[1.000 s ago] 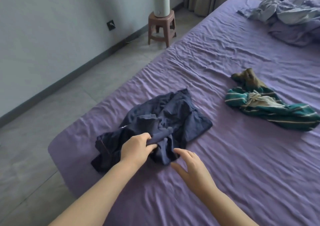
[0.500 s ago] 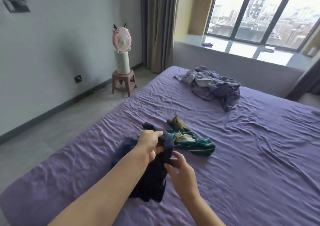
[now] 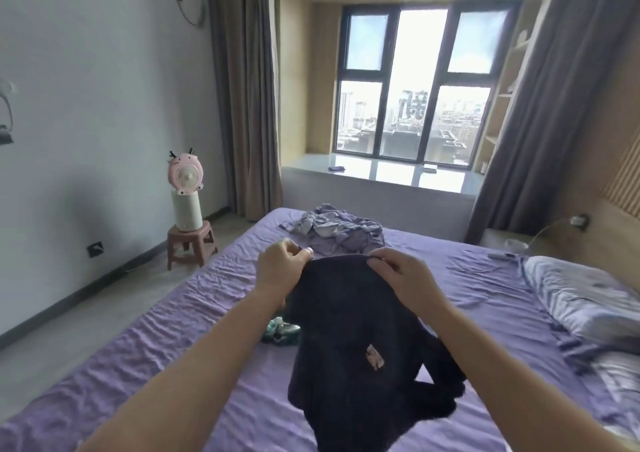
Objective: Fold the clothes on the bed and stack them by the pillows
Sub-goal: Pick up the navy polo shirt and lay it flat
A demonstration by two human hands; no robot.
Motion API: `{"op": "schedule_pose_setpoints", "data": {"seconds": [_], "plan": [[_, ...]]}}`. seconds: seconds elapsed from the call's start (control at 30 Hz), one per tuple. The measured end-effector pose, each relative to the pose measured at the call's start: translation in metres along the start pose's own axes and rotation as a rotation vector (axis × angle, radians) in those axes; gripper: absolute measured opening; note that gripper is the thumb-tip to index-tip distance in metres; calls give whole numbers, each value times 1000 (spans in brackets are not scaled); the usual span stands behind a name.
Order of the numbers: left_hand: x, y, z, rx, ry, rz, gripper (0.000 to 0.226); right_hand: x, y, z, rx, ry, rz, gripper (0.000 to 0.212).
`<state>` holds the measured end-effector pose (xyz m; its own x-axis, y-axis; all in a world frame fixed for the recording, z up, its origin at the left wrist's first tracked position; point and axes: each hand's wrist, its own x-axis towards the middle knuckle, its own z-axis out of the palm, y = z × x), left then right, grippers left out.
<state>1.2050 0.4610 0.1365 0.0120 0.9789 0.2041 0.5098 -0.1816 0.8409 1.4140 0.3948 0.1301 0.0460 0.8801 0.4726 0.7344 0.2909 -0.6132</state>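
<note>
Navy garment point(image 3: 360, 340) now off bed point(image 3: 173, 340), lifted and hanging. A second ago it lay bunched on sheet. Left hand point(image 3: 277, 271) and right hand point(image 3: 401, 275) each pinch top edge, spreading it. Fold barely begun; pillows point(image 3: 581, 299) far right, no stack there yet.

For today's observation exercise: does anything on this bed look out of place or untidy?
Yes. A crumpled bedding heap lies at the bed's far edge, and a green striped garment lies bunched, unfolded, beside the held dark garment.
</note>
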Motion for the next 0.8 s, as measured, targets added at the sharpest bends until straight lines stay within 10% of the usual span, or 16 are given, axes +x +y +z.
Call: {"op": "schedule_pose_setpoints", "data": {"seconds": [0.47, 0.8], "plan": [[-67, 120, 35, 23, -615, 381, 60, -62, 19, -157, 14, 91, 122, 13], [-87, 166, 42, -90, -493, 458, 12, -85, 21, -176, 225, -96, 182, 9]]}}
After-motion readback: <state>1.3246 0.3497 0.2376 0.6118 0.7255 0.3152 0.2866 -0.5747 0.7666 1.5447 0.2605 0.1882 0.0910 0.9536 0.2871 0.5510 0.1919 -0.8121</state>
